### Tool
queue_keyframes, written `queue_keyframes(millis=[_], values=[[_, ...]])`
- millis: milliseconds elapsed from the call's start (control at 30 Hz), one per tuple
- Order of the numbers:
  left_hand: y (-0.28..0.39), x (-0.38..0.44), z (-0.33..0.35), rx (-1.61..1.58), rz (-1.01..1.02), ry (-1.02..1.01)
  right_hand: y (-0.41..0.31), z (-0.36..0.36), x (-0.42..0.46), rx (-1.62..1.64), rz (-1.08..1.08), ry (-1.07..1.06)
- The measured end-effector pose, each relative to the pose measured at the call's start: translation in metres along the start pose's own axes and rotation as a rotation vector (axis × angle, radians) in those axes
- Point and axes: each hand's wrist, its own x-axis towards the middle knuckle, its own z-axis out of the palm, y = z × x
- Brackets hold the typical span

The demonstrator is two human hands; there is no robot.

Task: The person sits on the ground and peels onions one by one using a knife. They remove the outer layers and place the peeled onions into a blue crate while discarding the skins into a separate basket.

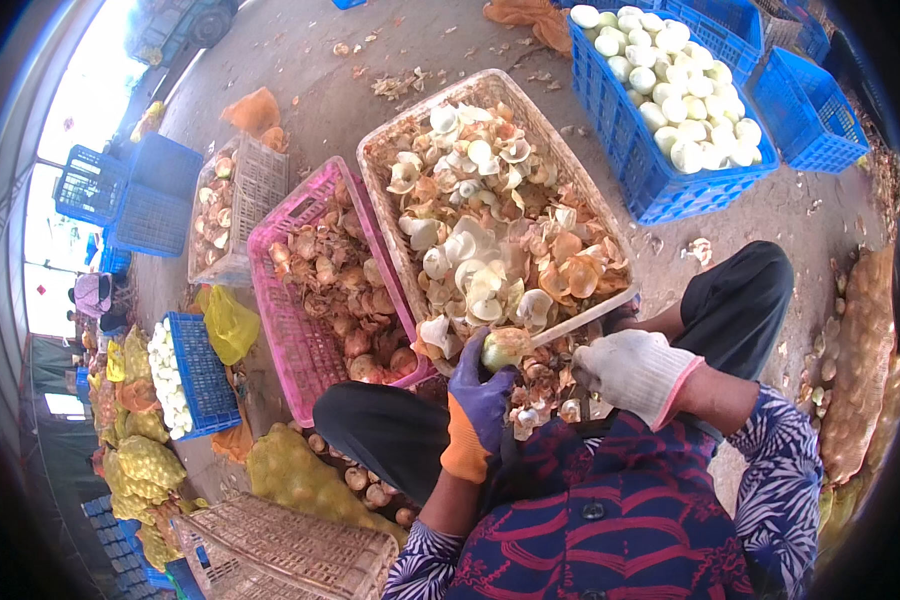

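Note:
My left hand (478, 401), in a purple and orange glove, is closed around a partly peeled onion (507, 348) at the near rim of a white plastic crate (621, 300). That crate is heaped with onion skins (487, 225). Just right of the onion is my right hand (634, 375), in a white knitted glove, its fingers curled; whatever they grip is hidden, so a tool cannot be made out. A pink plastic crate (285, 352) with unpeeled brown onions (356, 341) leans beside the white one. Skins and onion scraps (544, 386) lie below my hands.
A blue crate (645, 187) full of peeled onions (667, 90) stands at the upper right, near another blue crate (806, 112). At the left are a beige crate (251, 187) and a blue crate (206, 375). Yellow net sacks (300, 472) and a slatted crate (292, 540) lie at lower left.

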Motion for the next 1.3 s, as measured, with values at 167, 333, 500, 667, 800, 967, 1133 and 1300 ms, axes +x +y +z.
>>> queue_keyframes(millis=[167,333,500,667,800,967,1133,1300], values=[[-0.022,0.004,0.010,0.208,0.164,0.131,-0.013,-0.014,0.010,-0.121,0.041,-0.140],[-0.022,0.007,0.005,0.237,0.179,0.164,-0.020,0.015,0.030,-0.097,0.130,-0.033],[0.015,0.010,-0.015,0.070,0.141,-0.085,0.008,0.042,0.037,-0.311,0.002,0.186],[0.058,0.022,-0.029,0.216,0.121,-0.440,0.000,0.019,0.014,-0.593,-0.130,0.248],[0.066,0.031,-0.032,0.391,0.193,-0.609,0.000,0.011,0.006,-0.612,-0.246,0.264],[0.070,0.029,-0.030,0.351,0.161,-0.617,-0.006,0.001,-0.007,-0.598,-0.255,0.221],[0.067,0.019,-0.028,0.127,0.051,-0.478,-0.004,-0.003,-0.010,-0.453,-0.145,0.111],[0.066,0.013,-0.017,-0.053,0.014,-0.347,-0.007,-0.007,-0.018,-0.397,-0.071,0.083]])
